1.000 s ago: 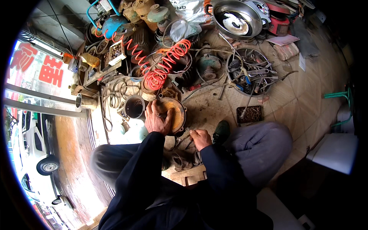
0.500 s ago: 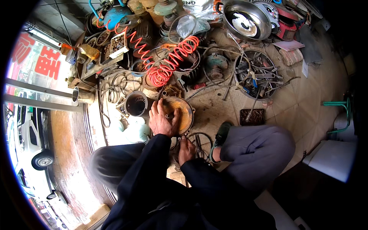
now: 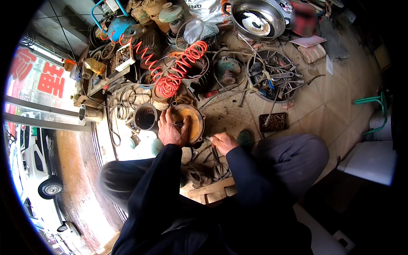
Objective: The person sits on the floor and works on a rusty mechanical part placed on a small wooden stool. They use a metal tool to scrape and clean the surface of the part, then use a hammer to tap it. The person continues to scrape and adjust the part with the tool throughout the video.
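A round, rust-orange metal cover (image 3: 194, 123) with small lugs on its rim lies in front of me, tilted. My left hand (image 3: 172, 132) grips its left side, fingers bent and thumb pressing near the short hub in the middle. At the cover's lower right edge, my right hand (image 3: 225, 143) is closed, and a short grey metal tip pokes out of it toward the rim. What the rest of that piece is, the fingers hide. Left of the cover stands an open metal cylinder (image 3: 145, 117).
Behind lie a red coiled hose (image 3: 170, 85), a motor housing (image 3: 199, 70) and a basin of tools (image 3: 272, 91). A dark tray of small parts (image 3: 273, 122) is at right. A wooden stool (image 3: 212, 190) and a brown cloth-like bundle (image 3: 196, 175) are near my lap.
My right hand has moved right and up from below the cover to its lower right edge, with the grey tip now showing. My left hand stays on the cover. The view has shifted slightly.
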A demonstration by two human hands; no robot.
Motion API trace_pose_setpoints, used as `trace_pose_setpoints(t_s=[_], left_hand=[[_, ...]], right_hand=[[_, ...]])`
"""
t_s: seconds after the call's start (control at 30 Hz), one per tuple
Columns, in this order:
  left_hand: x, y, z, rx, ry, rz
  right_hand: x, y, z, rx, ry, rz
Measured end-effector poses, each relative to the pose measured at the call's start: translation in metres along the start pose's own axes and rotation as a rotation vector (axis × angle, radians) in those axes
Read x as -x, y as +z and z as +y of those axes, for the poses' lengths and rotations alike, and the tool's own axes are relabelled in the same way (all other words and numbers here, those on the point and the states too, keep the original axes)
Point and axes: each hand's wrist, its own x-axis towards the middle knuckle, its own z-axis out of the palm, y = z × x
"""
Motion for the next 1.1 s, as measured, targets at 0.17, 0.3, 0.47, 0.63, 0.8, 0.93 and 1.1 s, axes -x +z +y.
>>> trace_pose_setpoints(t_s=[0.17,0.3,0.47,0.63,0.8,0.93,1.1], left_hand=[[0.000,0.003,-0.001,-0.001,0.024,0.015],[0.001,0.004,-0.007,0.004,0.041,0.041],[0.000,0.008,0.000,0.047,0.038,0.043],[-0.001,0.003,-0.008,-0.001,0.020,0.050],[0.000,0.008,-0.005,0.005,0.027,0.051],[0.000,0.004,-0.001,0.021,0.028,0.041],[0.000,0.004,-0.009,0.023,0.017,0.022]], right_hand=[[-0.024,-0.018,0.010,0.151,0.018,-0.107],[-0.030,-0.017,0.010,0.136,0.010,-0.156],[0.010,0.103,0.034,-0.402,0.146,0.398],[0.005,0.157,-0.038,-0.702,0.285,0.636],[0.025,0.088,0.016,-0.411,0.235,0.512],[0.003,0.000,0.049,-0.228,0.098,0.351],[-0.006,-0.034,-0.010,-0.012,0.110,-0.104]])
